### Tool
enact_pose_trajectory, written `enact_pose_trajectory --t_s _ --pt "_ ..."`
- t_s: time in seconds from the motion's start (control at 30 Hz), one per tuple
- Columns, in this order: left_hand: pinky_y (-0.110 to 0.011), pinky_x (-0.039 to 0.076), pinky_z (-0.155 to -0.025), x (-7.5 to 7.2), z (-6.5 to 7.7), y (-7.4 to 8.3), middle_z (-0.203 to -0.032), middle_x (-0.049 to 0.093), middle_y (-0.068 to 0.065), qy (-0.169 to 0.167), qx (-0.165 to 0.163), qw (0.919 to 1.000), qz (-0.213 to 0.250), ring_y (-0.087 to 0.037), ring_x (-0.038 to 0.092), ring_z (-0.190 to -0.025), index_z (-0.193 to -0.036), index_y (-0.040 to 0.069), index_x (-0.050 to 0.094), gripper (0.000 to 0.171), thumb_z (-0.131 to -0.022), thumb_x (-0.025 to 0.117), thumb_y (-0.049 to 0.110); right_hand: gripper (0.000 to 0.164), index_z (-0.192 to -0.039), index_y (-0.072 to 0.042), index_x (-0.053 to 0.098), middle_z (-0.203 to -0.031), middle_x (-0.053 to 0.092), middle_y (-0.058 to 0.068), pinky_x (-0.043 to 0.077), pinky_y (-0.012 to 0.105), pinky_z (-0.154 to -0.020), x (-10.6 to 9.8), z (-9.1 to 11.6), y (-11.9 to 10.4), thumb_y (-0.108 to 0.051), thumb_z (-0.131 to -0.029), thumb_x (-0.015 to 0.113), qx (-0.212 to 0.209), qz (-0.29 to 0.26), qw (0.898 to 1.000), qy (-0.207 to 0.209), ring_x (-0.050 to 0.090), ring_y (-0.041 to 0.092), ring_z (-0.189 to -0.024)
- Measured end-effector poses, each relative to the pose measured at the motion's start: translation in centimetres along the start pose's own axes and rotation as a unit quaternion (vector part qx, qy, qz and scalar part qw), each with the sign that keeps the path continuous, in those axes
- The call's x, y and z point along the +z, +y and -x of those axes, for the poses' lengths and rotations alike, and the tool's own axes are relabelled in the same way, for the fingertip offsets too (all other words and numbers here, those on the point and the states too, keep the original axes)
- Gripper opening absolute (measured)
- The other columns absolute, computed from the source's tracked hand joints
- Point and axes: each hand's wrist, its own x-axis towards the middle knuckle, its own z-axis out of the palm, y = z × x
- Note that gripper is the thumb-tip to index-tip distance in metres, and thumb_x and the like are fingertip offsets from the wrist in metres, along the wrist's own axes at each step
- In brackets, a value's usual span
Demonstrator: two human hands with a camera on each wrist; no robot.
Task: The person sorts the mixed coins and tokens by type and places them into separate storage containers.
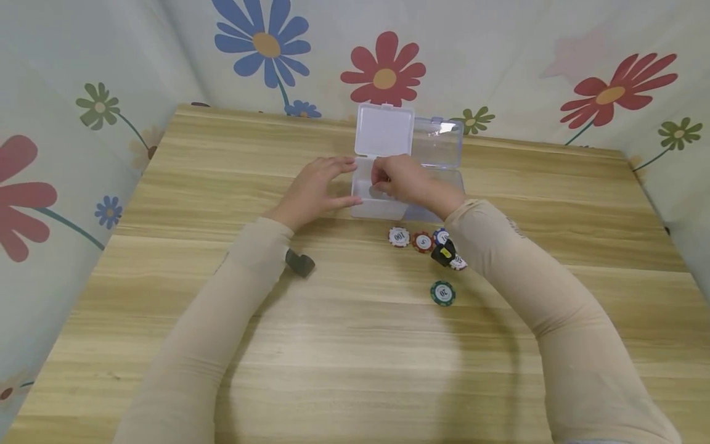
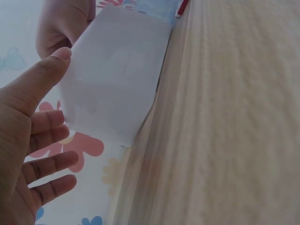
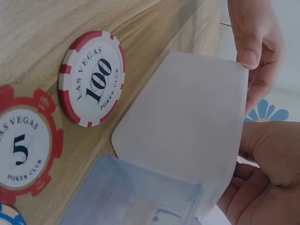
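Note:
A small white plastic box [image 1: 378, 209] stands at the back of the table, its lid [image 1: 384, 129] raised. My left hand [image 1: 316, 192] steadies the box's left side, fingers and thumb fairly straight; the left thumb [image 2: 49, 70] touches the rim. Inside the box, my right hand [image 1: 407, 177] has curled fingers and pinches a small grey round thing [image 1: 376, 192], whose kind is unclear. The box wall [image 3: 187, 117] hides the right fingertips in the right wrist view. A clear bluish box [image 3: 131, 187] with an open lid [image 1: 438, 143] stands beside the white one.
Several poker chips lie in front of the boxes: a red-and-white 100 chip [image 1: 399, 237], a red 5 chip [image 1: 423, 242], a blue chip [image 1: 441, 236], a white chip [image 1: 458, 264] and a green 20 chip [image 1: 443, 293]. A flowered curtain [image 1: 471, 55] hangs behind the table [image 1: 355, 357].

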Motion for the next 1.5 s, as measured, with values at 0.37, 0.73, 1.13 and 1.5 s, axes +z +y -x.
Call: enact_pose_trajectory --t_s 0.37,0.73,1.13,1.5 --pt "-0.038 0.025 -0.111 0.0 0.0 0.2 -0.138 0.045 -0.001 -0.004 -0.002 1.0 0.001 -0.022 0.038 -0.129 -0.13 0.012 0.048 0.069 -0.074 0.066 0.05 0.007 -0.086 -0.006 0.06 -0.086 0.063 0.009 0.047 0.031 -0.075 0.4 -0.6 -0.1 -0.013 -0.086 0.059 0.009 0.021 0.999 -0.025 0.056 0.021 -0.08" --pt "-0.038 0.026 -0.11 0.0 0.0 0.2 -0.137 0.046 -0.002 0.006 0.005 1.0 0.004 -0.022 0.039 -0.128 -0.129 0.012 0.049 0.069 -0.074 0.067 0.049 0.007 -0.086 -0.005 0.061 -0.089 0.064 0.01 0.047 0.034 -0.077 0.5 -1.2 0.1 -0.012 -0.084 0.06 0.006 0.063 0.997 -0.034 0.057 0.023 -0.082" --pt "-0.038 0.025 -0.11 -0.1 0.0 0.2 -0.137 0.046 -0.002 0.006 0.007 0.9999 0.004 -0.021 0.038 -0.129 -0.129 0.011 0.049 0.069 -0.074 0.067 0.048 0.008 -0.087 -0.006 0.062 -0.091 0.066 0.01 0.048 0.035 -0.079 0.5 -1.6 0.1 -0.012 -0.082 0.06 0.015 0.084 0.995 -0.045 0.059 0.025 -0.084" --pt "-0.038 0.024 -0.111 -0.1 0.0 0.2 -0.138 0.045 -0.002 -0.002 0.003 1.0 0.002 -0.022 0.037 -0.13 -0.13 0.011 0.048 0.069 -0.075 0.066 0.049 0.011 -0.088 -0.006 0.061 -0.09 0.065 0.01 0.047 0.034 -0.077 -0.4 -1.3 -0.2 -0.016 -0.084 0.061 0.026 0.09 0.995 -0.044 0.057 0.023 -0.083"
